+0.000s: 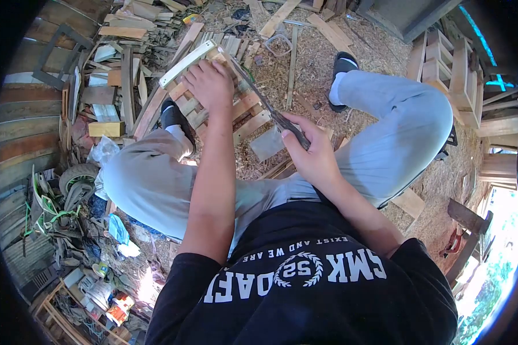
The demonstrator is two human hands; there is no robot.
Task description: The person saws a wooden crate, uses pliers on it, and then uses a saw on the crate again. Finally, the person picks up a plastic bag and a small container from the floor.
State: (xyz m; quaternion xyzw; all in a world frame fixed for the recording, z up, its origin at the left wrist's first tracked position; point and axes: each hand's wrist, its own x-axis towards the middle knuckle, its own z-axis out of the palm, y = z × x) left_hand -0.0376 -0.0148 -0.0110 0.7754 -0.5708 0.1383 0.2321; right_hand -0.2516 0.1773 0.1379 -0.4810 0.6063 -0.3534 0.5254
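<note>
My left hand (210, 86) is closed over a pale wooden board (184, 64), its fingers curled at the board's edge. My right hand (311, 150) wraps round the dark handle of a handsaw (258, 96). The narrow blade slants away to the upper left, and its far end overlaps the right end of the board. Beneath both hands lies a slatted wooden frame (246, 107), partly hidden by my left arm.
Stacked wood offcuts (124, 33) fill the far left, with a yellowish wood block (106, 129) nearer. Wooden crates (452, 72) stand at the right. A clear plastic container (278, 45) sits on the sawdust-covered floor (313, 63). My legs spread either side of the work.
</note>
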